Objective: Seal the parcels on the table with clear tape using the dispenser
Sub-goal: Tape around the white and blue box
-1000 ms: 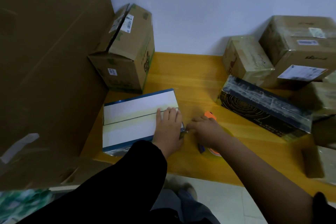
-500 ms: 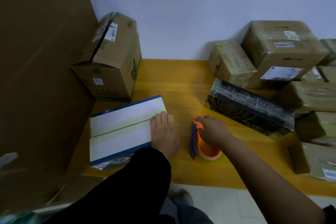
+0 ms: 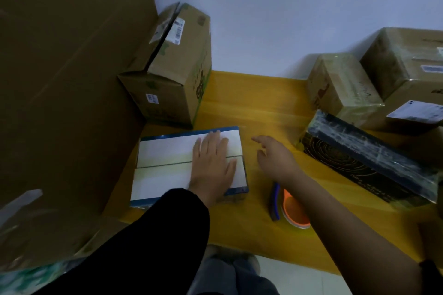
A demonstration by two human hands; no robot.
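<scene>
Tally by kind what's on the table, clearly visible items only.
Brown cardboard boxes: 3
White-and-blue box: 1
Dark spiral-print box: 1
Tape dispenser: 1
Total: 6
More brown shapes are cut off at the right edge; these are not counted.

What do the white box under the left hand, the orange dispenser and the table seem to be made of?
White box: probably coated cardboard, with a smooth matte top and a flap seam across it.
Dispenser: likely plastic, with a glossy orange body and a blue part beside it.
Table: seems to be varnished wood, yellow with a soft sheen; the blur hides any grain.
</scene>
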